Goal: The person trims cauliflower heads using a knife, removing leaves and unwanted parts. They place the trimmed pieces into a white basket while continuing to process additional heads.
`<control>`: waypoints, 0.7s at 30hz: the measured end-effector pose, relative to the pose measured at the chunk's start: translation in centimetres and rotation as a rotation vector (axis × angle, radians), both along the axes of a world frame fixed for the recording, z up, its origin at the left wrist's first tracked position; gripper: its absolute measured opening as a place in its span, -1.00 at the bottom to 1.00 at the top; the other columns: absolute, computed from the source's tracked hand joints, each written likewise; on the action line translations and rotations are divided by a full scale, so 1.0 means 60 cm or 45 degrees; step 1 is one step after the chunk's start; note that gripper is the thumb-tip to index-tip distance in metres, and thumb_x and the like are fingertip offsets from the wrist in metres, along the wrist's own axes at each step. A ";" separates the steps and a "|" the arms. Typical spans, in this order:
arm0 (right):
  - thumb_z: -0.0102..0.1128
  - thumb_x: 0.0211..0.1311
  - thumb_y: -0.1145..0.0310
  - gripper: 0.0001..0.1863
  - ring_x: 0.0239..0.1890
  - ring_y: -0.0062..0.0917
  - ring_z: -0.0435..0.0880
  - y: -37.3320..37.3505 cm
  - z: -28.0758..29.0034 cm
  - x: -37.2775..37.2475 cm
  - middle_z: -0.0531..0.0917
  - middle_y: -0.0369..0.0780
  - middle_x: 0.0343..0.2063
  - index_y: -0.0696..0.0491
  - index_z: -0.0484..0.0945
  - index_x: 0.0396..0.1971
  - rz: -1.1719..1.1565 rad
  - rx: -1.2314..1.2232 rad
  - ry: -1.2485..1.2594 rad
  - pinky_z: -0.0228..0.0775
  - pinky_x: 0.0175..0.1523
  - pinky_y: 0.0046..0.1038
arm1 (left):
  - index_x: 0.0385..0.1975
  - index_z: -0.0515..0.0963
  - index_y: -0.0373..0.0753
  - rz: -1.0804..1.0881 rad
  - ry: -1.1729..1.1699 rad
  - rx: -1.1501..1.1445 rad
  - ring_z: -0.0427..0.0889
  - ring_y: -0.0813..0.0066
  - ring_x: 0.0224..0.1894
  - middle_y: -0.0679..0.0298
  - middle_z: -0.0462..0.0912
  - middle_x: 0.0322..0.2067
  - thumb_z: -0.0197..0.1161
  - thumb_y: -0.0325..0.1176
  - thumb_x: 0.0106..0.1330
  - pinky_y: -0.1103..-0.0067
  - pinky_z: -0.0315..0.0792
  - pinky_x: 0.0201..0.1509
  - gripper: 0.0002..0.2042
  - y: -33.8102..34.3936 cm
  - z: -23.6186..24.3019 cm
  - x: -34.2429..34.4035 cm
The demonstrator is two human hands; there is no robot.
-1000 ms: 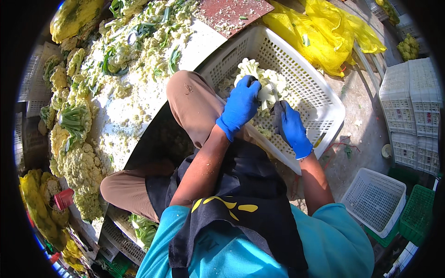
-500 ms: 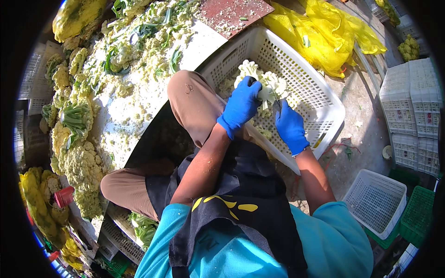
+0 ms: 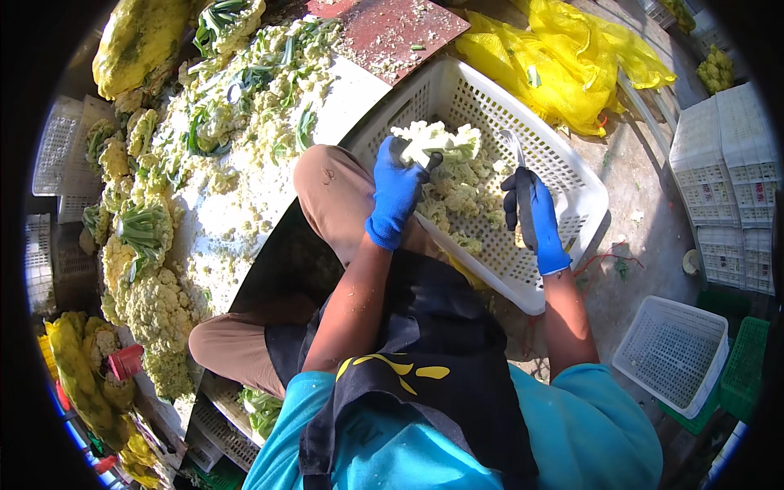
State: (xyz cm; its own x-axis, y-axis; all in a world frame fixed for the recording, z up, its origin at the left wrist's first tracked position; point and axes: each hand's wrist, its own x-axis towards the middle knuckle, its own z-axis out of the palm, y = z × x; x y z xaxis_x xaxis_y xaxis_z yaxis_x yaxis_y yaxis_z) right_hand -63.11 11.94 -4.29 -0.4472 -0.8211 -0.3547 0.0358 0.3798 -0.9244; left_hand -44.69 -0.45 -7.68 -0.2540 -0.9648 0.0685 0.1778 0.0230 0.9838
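My left hand (image 3: 396, 194), in a blue glove with dark fingertips, is closed around a piece of cauliflower (image 3: 445, 144) with pale florets and a thick stem. My right hand (image 3: 536, 214), gloved the same way, grips a knife (image 3: 513, 144); its thin blade points up and away, and a bit of its light handle shows below the fingers. Both hands are over a white perforated crate (image 3: 590, 196) beside my knees. Cut florets (image 3: 461, 200) lie in the crate, beneath and between my hands. The knife is apart from the cauliflower.
To the left, a white work surface (image 3: 233, 233) bears scattered florets and leaves, with whole cauliflowers (image 3: 151, 302) along its far-left side. A reddish board (image 3: 400, 37) and yellow mesh bags (image 3: 555, 69) lie ahead. White crates (image 3: 723, 155) are stacked right; another crate (image 3: 670, 351) stands lower right.
My hands have moved apart: the left has shifted left with the cauliflower, the right has drawn right with the knife. The blade now shows clearly, and more florets are visible in the crate.
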 end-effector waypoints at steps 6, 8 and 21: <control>-0.19 0.51 0.06 -0.61 -0.70 -0.72 0.31 0.017 0.010 0.064 0.39 -0.35 -0.72 0.09 0.44 -0.29 0.070 -0.120 0.496 0.21 -0.54 -0.59 | -0.23 0.40 -0.34 -0.058 -0.053 0.382 0.47 0.62 -0.51 0.27 0.54 -0.41 0.41 -0.33 0.17 0.68 0.39 -0.46 -0.66 0.002 0.028 -0.005; -0.17 0.50 0.11 -0.64 -0.63 -0.59 0.39 0.005 0.007 0.084 0.44 -0.25 -0.68 0.11 0.44 -0.27 0.049 -0.202 0.664 0.26 -0.50 -0.48 | -0.22 0.40 -0.33 -0.086 -0.053 0.384 0.47 0.64 -0.50 0.28 0.54 -0.40 0.42 -0.32 0.17 0.69 0.39 -0.45 -0.66 0.009 0.032 -0.002; -0.15 0.45 -0.03 -0.50 -0.68 -0.42 0.50 -0.051 0.037 0.042 0.50 -0.20 -0.66 0.18 0.46 -0.30 0.168 -0.023 -0.222 0.33 -0.57 -0.40 | -0.12 0.44 -0.30 -0.044 0.155 0.345 0.47 0.69 -0.53 0.34 0.57 -0.41 0.32 -0.39 0.25 0.71 0.36 -0.49 -0.72 0.003 0.008 -0.009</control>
